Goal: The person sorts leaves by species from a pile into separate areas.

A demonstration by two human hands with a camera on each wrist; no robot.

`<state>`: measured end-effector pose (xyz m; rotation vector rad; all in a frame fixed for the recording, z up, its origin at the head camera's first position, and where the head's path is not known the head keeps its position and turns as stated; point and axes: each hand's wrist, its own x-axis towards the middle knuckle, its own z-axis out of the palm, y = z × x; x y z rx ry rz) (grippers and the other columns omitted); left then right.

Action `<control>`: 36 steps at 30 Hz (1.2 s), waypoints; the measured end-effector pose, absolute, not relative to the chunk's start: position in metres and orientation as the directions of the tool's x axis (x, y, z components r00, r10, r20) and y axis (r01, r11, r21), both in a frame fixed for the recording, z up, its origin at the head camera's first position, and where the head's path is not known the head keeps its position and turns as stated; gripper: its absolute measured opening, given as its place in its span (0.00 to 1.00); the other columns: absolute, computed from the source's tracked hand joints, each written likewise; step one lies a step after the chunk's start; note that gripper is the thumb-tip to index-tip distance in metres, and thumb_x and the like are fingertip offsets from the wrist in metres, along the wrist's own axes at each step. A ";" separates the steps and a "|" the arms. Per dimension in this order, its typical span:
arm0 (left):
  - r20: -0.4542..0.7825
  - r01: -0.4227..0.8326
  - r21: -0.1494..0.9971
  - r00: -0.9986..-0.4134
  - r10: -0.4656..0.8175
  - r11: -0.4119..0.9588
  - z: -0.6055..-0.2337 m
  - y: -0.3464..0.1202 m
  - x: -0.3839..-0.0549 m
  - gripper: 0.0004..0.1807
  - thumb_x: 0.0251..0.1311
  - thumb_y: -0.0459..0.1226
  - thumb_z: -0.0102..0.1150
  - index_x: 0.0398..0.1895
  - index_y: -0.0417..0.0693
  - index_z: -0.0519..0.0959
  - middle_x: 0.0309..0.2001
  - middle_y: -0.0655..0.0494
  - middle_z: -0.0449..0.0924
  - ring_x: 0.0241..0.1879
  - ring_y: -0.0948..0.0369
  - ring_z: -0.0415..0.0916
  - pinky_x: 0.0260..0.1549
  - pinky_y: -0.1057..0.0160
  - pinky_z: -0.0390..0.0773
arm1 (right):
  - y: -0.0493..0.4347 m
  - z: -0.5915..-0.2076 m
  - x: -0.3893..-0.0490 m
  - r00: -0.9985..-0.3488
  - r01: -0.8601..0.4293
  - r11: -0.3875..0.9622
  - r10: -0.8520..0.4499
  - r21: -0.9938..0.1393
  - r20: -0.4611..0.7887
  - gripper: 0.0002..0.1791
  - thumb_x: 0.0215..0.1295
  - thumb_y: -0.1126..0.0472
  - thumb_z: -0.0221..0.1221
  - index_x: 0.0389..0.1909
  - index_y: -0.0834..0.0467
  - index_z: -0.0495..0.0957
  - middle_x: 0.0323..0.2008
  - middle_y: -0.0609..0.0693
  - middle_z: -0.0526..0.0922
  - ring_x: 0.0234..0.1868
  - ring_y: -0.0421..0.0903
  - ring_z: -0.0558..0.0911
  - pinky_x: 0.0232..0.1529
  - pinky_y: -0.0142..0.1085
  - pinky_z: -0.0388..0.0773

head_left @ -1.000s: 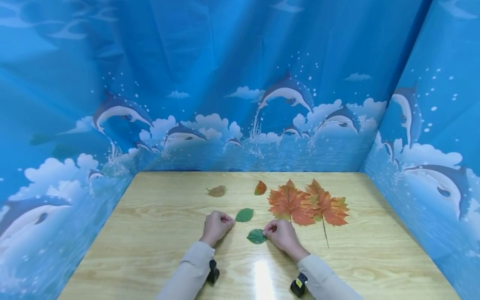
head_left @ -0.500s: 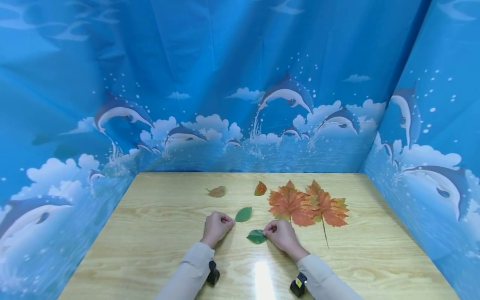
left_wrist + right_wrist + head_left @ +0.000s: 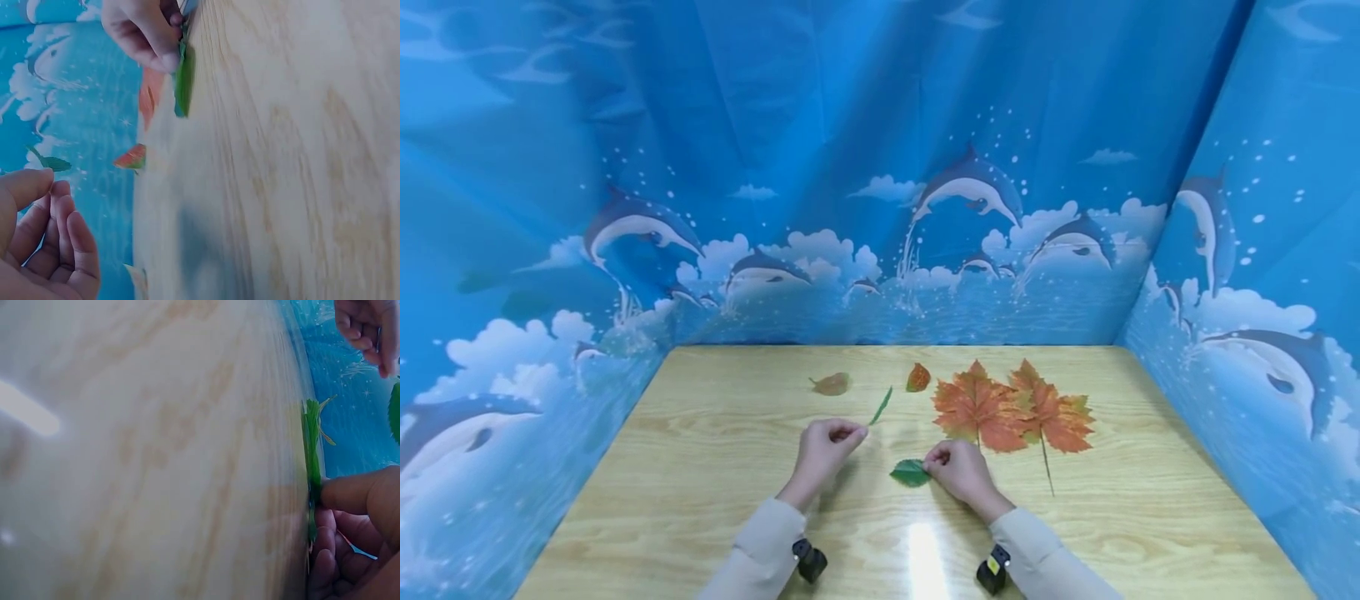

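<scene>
My left hand [image 3: 829, 450] pinches one green leaf [image 3: 882, 405] by its stem end between thumb and forefinger. That leaf is raised off the table and seen nearly edge-on in the head view; the left wrist view shows its leaf [image 3: 55, 164] small beyond the thumb. Lower and to the right, my right hand [image 3: 961, 471] pinches the right end of a second green leaf [image 3: 910, 472], low at the tabletop. In the right wrist view this leaf [image 3: 312, 447] appears edge-on beside the thumb, partly covered by the fingers.
On the wooden table [image 3: 700, 467], a brownish leaf [image 3: 831, 384] and a small red-orange leaf [image 3: 918, 377] lie toward the back. Orange maple leaves [image 3: 981, 406] with stems overlap right of them. A blue dolphin-print curtain [image 3: 880, 167] borders the table's back and sides.
My left hand has lifted its green leaf off the table and tilted it from flat to nearly edge-on, the wrist shifting slightly left. The right hand and its leaf stay almost still.
</scene>
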<state>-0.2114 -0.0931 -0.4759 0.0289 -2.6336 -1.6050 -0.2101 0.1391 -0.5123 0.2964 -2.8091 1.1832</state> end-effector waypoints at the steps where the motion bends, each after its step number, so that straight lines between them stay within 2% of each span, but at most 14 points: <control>1: 0.037 0.016 0.890 -0.999 -0.036 0.456 -0.474 -0.094 -0.209 0.08 0.58 0.41 0.66 0.33 0.47 0.85 0.29 0.58 0.83 0.28 0.64 0.75 0.29 0.67 0.77 | 0.139 -0.512 -0.210 -0.978 -0.209 0.683 -0.148 -0.700 0.147 0.06 0.51 0.65 0.69 0.21 0.55 0.82 0.18 0.41 0.78 0.22 0.36 0.72 0.25 0.29 0.70; 11: 0.046 0.079 0.896 -0.995 0.086 0.437 -0.456 -0.099 -0.189 0.10 0.60 0.44 0.64 0.35 0.47 0.85 0.30 0.58 0.84 0.29 0.64 0.77 0.28 0.67 0.78 | 0.140 -0.512 -0.210 -0.975 -0.221 0.672 -0.153 -0.707 0.160 0.05 0.51 0.66 0.69 0.21 0.56 0.83 0.18 0.42 0.79 0.22 0.34 0.72 0.25 0.29 0.70; 17: 0.059 0.128 0.890 -0.984 0.168 0.438 -0.459 -0.100 -0.181 0.10 0.61 0.40 0.62 0.35 0.43 0.84 0.30 0.56 0.84 0.30 0.56 0.80 0.27 0.68 0.78 | 0.141 -0.512 -0.211 -0.975 -0.221 0.669 -0.167 -0.710 0.146 0.04 0.51 0.66 0.68 0.22 0.56 0.83 0.19 0.42 0.80 0.22 0.35 0.74 0.26 0.29 0.71; 20: 0.046 0.135 0.890 -0.977 0.209 0.436 -0.463 -0.102 -0.179 0.09 0.61 0.40 0.62 0.34 0.42 0.84 0.28 0.56 0.84 0.29 0.55 0.80 0.27 0.69 0.78 | 0.141 -0.511 -0.212 -0.977 -0.213 0.671 -0.168 -0.710 0.134 0.04 0.52 0.66 0.68 0.22 0.56 0.83 0.19 0.42 0.80 0.23 0.36 0.74 0.26 0.29 0.71; 24: 0.030 0.157 0.873 -0.962 0.272 0.462 -0.469 -0.106 -0.176 0.10 0.62 0.41 0.61 0.34 0.42 0.84 0.27 0.58 0.82 0.27 0.59 0.78 0.25 0.69 0.77 | 0.141 -0.511 -0.212 -0.978 -0.206 0.675 -0.170 -0.708 0.122 0.04 0.53 0.65 0.68 0.23 0.56 0.83 0.20 0.42 0.80 0.23 0.36 0.74 0.26 0.30 0.71; 31: -0.010 0.222 0.839 -0.906 0.424 0.496 -0.479 -0.107 -0.172 0.11 0.61 0.40 0.61 0.30 0.41 0.84 0.25 0.55 0.82 0.22 0.66 0.73 0.22 0.70 0.74 | 0.142 -0.510 -0.214 -0.979 -0.199 0.676 -0.171 -0.710 0.111 0.05 0.53 0.65 0.68 0.22 0.55 0.83 0.19 0.42 0.79 0.23 0.37 0.74 0.26 0.30 0.71; 36: -0.001 0.303 0.782 -0.873 0.488 0.544 -0.487 -0.102 -0.172 0.08 0.59 0.40 0.63 0.28 0.46 0.85 0.23 0.59 0.81 0.21 0.72 0.69 0.23 0.71 0.71 | 0.143 -0.511 -0.215 -0.979 -0.199 0.671 -0.175 -0.714 0.109 0.05 0.53 0.65 0.68 0.22 0.55 0.83 0.19 0.42 0.79 0.23 0.36 0.74 0.26 0.30 0.71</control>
